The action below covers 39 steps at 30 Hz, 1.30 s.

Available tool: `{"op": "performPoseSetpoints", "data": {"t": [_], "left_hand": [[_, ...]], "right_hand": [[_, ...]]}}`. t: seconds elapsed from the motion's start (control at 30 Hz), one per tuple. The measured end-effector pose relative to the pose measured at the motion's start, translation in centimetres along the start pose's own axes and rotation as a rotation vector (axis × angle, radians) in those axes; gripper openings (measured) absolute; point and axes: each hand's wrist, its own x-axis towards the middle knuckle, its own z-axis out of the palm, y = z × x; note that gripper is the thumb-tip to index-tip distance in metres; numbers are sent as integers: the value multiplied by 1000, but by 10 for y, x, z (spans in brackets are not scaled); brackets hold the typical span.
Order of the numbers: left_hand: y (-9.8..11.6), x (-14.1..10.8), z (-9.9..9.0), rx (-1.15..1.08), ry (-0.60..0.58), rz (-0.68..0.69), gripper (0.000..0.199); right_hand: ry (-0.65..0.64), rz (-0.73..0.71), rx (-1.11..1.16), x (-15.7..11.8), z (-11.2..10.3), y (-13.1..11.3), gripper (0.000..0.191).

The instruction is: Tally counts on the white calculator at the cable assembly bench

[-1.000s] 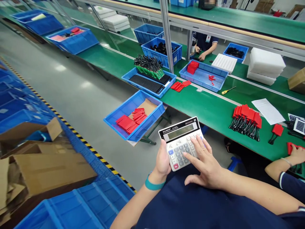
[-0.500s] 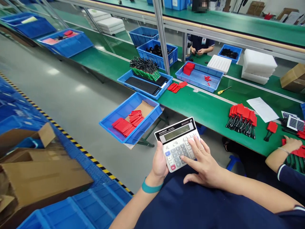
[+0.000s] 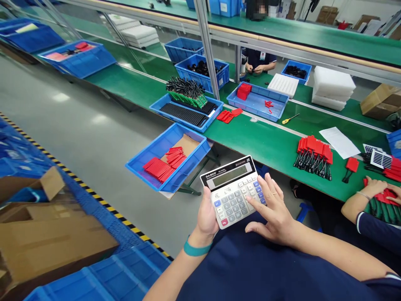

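A white calculator (image 3: 233, 203) with a black top band is held tilted in front of my body. My left hand (image 3: 207, 213) grips its left edge, thumb on the front and the other fingers hidden behind. Over its right side hovers my right hand (image 3: 272, 211), fingers spread, with the index fingertip at the keys right of the number block. Whether that fingertip presses a key I cannot tell. The display (image 3: 230, 174) shows faint digits at its right end. Beyond the calculator, a blue tray (image 3: 133, 165) holds red flat parts (image 3: 159, 168) and a piece of cardboard.
The green bench (image 3: 250, 136) carries a blue tray of black parts (image 3: 183, 115), red pieces with black cables (image 3: 315, 150), a yellow screwdriver (image 3: 290, 119) and white foam blocks (image 3: 332, 85). A co-worker's hands (image 3: 374, 188) handle red parts at right. Cardboard boxes (image 3: 56, 246) stand at lower left.
My right index finger has shifted from the number keys up and right to the keys beside them. The right hand has moved slightly right, uncovering the blue keys. The view has shifted a little.
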Motion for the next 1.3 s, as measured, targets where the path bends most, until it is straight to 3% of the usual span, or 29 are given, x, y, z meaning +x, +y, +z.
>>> {"op": "performPoseSetpoints", "data": {"t": [0.27,0.47,0.63,0.77,0.97,1.3], "left_hand": [[0,0,2,33,-31,2,80],[-2,0,-1,57,9,24,82],[3,0,-3,11,65,50,81],[6,0,-4,-5,117,76,79],[4,2,-7,-1,132,89,76],[3,1,-4,-4,118,79,77]], "right_hand": [[-53,-77,53,4,7,-7,84],[-107,-62,48,4,10,-8,90],[22,-29,58,-8,-2,2,73],[7,32,38,-17,-4,9,58],[68,17,71,-19,-6,8,60],[42,-1,76,-17,-5,3,60]]}}
